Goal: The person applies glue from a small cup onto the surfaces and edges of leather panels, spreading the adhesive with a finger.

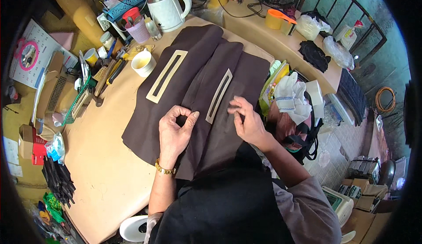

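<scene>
Dark brown fabric (173, 108) lies in folded layers over the tan work table (103, 156). Two pale rectangular frames, each with a long slot, rest on it: a left frame (156, 88) and a narrower-looking right frame (215, 105). My left hand (175, 132), with a gold watch (165, 169) at the wrist, is at a fold between the frames. Its thumb and forefinger are drawn together in a pinch; what they hold, if anything, is hidden. To the right of the right frame, my right hand (249, 123) hovers over the fabric with bent fingers, their tips blurred by motion.
Beyond the fabric's left edge stand a white cup (143, 63), a hammer (101, 83) and other hand tools. A white kettle (166, 9) is at the back. Bags and cloths (290, 94) crowd the right edge. An orange-handled tape dispenser (277, 19) sits on the far ledge.
</scene>
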Demonstrator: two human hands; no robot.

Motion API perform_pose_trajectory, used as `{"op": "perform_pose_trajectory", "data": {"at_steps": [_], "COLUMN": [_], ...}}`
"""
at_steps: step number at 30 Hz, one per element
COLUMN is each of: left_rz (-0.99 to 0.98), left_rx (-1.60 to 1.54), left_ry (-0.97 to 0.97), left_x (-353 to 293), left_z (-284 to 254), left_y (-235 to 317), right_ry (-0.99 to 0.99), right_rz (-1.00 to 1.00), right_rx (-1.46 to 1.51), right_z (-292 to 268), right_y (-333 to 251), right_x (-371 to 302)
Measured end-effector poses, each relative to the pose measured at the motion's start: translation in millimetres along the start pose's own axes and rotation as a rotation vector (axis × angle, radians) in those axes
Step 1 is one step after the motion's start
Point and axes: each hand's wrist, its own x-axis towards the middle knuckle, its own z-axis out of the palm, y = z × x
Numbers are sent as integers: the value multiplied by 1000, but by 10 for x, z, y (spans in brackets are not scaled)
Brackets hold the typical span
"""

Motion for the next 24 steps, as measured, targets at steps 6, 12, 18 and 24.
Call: {"op": "perform_pose_trajectory", "data": {"at_steps": [6,12,18,24], "left_rz": [18,23,2,-12], "left_rx": [-23,-31,-42,-41], "left_ry": [-1,-1,-18,-27], "left_x": [5,-5,-4,5], "left_z": [23,5,-18,-2], "left_y": [-5,12,19,13], "right_ry": [71,271,135,-147], "right_rz": [96,296,307,48], "right_rx": [47,252,-106,-608], "right_z": [-14,-101,-188,-44], "right_y": [92,56,1,-172], "right_x": [19,30,85,3]}}
